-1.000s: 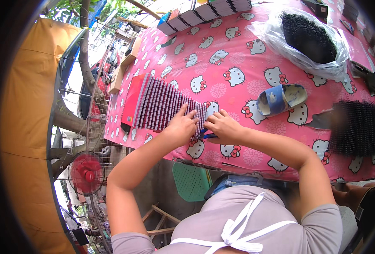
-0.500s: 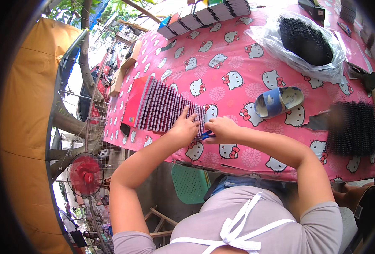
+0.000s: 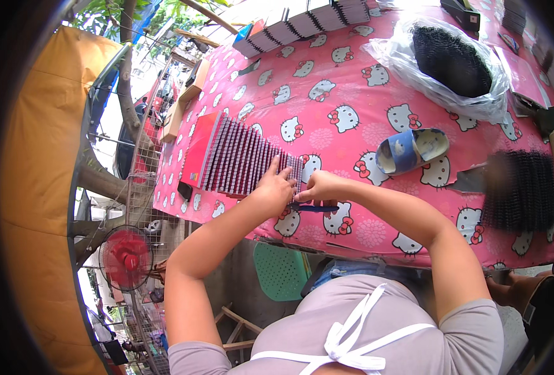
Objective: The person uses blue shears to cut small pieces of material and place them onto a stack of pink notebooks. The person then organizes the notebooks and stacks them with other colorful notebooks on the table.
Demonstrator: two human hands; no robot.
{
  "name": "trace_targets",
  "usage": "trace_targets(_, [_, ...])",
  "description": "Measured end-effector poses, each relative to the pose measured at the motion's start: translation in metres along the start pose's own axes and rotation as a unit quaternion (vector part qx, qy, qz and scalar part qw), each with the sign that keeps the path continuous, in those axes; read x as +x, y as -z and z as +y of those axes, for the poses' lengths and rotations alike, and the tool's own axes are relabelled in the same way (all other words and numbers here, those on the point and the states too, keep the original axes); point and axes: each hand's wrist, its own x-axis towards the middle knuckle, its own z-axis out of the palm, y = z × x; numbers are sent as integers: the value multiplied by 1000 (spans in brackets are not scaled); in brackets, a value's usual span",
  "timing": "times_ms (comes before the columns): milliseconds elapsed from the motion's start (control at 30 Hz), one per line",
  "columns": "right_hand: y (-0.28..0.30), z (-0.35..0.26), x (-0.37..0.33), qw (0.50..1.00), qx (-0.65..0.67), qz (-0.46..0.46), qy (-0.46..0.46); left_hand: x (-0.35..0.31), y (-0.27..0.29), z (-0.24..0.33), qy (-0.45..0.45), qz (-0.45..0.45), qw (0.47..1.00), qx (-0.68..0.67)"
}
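A row of overlapping red-covered spiral notebooks (image 3: 199, 153) lies fanned out on the table's left part, with their bound edges showing. My left hand (image 3: 276, 187) rests on the right end of that row, fingers spread over the bindings. Right beside it, at the near corner of the last notebook, my right hand (image 3: 321, 187) is closed with thumb and finger pinched together. Under its fingers, blue-handled pliers (image 3: 321, 208) point toward the notebooks, their handles sticking out to the right. The jaws, and anything tiny in the pinch, are too small to make out.
A blue slipper (image 3: 402, 152) lies right of my hands. Black spiral coils (image 3: 519, 190) are piled at the right, and more fill a clear plastic bag (image 3: 392, 65) farther back. Stacked notebooks (image 3: 302, 31) stand at the far edge. Below the table are a green stool (image 3: 280, 272) and a red fan (image 3: 127, 257).
The pliers have swung so that their handles now stick out rightward below my right hand. That hand has shifted slightly, its fingers pinching at the notebook corner. My left hand has stayed in place.
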Motion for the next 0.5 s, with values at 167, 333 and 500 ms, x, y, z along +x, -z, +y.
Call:
trace_targets(167, [-19, 15, -5, 886, -356, 179, 235, 2, -11, 2, -5, -4, 1000, 12])
trace_targets(333, [-20, 34, -1, 760, -468, 289, 347, 3, -6, 0, -9, 21, 1000, 13])
trace_targets(500, [-20, 25, 4, 860, -356, 206, 301, 1, -5, 0, -12, 17, 1000, 13])
